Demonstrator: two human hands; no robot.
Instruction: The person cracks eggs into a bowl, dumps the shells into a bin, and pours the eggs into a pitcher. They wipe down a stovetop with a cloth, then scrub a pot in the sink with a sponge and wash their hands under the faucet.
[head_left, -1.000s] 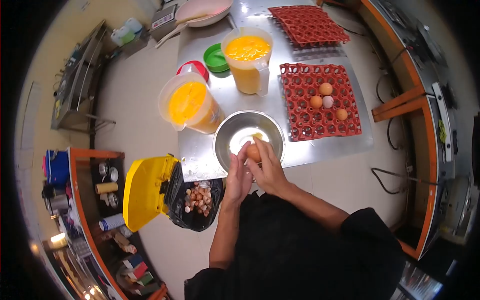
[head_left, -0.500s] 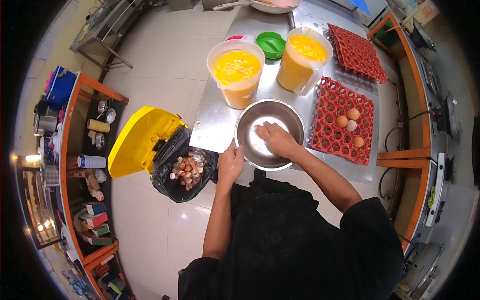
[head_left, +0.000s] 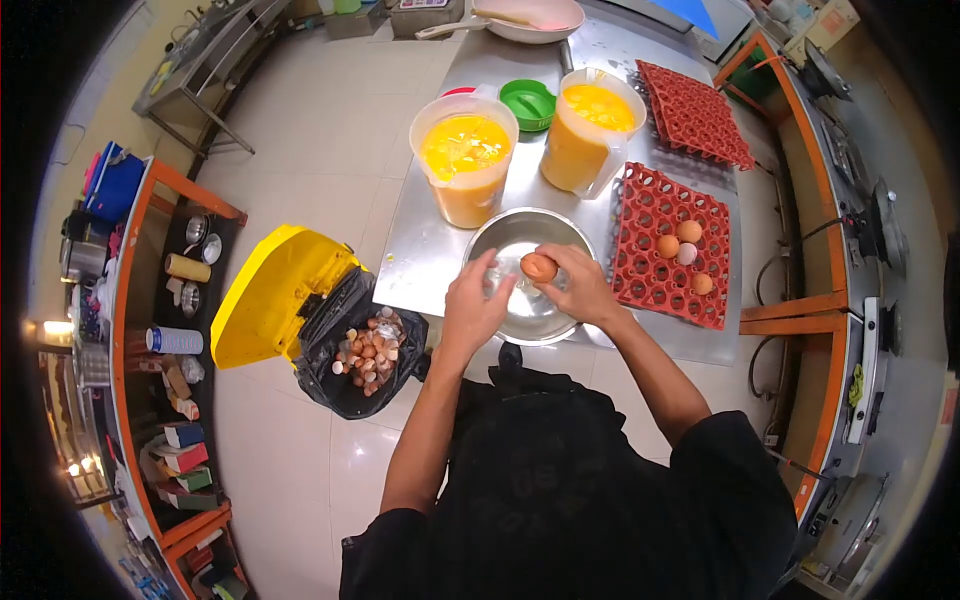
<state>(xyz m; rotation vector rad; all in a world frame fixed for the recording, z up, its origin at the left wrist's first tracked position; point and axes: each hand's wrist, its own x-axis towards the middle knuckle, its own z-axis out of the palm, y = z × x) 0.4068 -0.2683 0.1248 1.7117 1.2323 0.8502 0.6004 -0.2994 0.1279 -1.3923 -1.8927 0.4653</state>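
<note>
Above the steel bowl (head_left: 530, 328), right hand (head_left: 582, 288): thumb and fingers closed around a brown egg (head_left: 538, 266), gripping its right side; whether the shell is cracked, I cannot tell. Left hand (head_left: 474, 308): over the bowl's left side, fingers curved and parted from the thumb, moderately open, apart from the egg, with nothing that I can make out in its hold. The bowl sits at the near edge of the metal table (head_left: 412, 284), its inside shiny; contents not clear to me through the glare. Just beyond it, two clear jugs hold yellow egg liquid: left jug (head_left: 468, 196) and right jug (head_left: 575, 158), the latter with its handle toward me. Green lid (head_left: 528, 104) lies between and behind them; a red lid (head_left: 459, 92) is partly hidden behind the left jug. Right of the bowl, a red tray (head_left: 640, 210) bears four eggs, three clustered and one slightly nearer me. Beyond that tray, further red trays (head_left: 695, 112). Far end of the table: a pale pan (head_left: 545, 22). To my left, below table level, an open yellow bin (head_left: 258, 305), lined with a black bag (head_left: 335, 392), contains broken shells (head_left: 368, 350).
</note>
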